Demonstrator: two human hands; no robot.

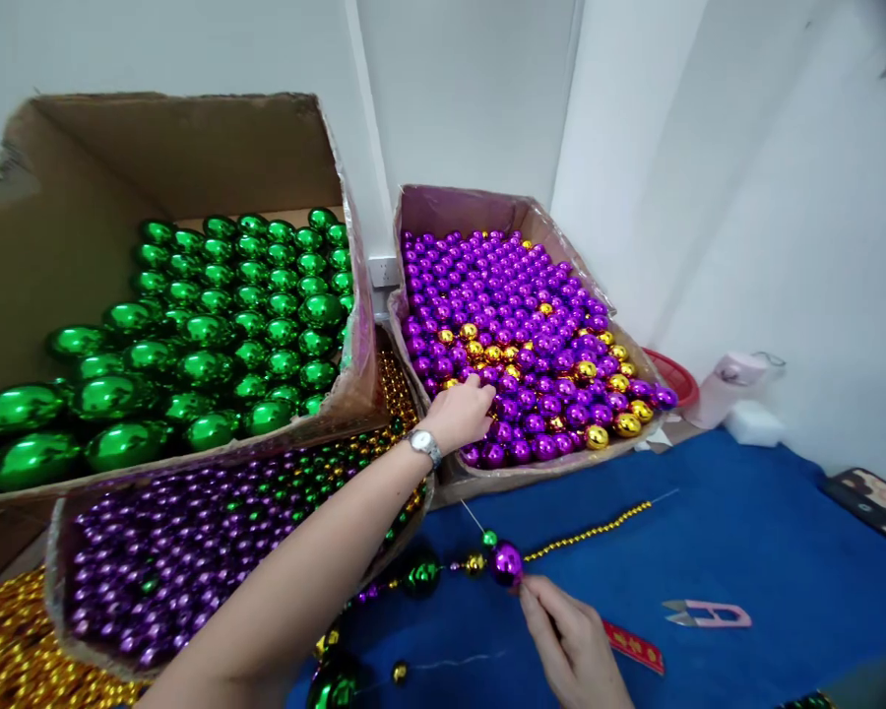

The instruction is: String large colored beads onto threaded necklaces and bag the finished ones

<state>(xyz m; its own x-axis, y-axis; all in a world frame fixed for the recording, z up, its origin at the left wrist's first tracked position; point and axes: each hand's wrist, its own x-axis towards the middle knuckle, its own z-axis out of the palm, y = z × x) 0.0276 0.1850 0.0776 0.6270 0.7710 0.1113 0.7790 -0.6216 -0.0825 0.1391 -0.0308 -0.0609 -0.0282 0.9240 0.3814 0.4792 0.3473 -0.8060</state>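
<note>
My left hand (464,412) reaches across into the cardboard box of purple and gold balls (524,325), fingers curled down among the balls at its near edge; what they grip is hidden. A watch (423,445) sits on that wrist. My right hand (572,640) rests low on the blue cloth (745,551), fingers pinched just below a large purple ball (506,562) on a bead strand. The strand runs from a big green ball (420,576) past a small gold ball (475,563) to a line of tiny gold beads (591,532).
A big box of green balls (214,325) stands at the left, a box of small purple, green and gold beads (184,551) in front of it. Pink thread snips (709,614) and a red tag (633,646) lie on the cloth. White walls close the back and right.
</note>
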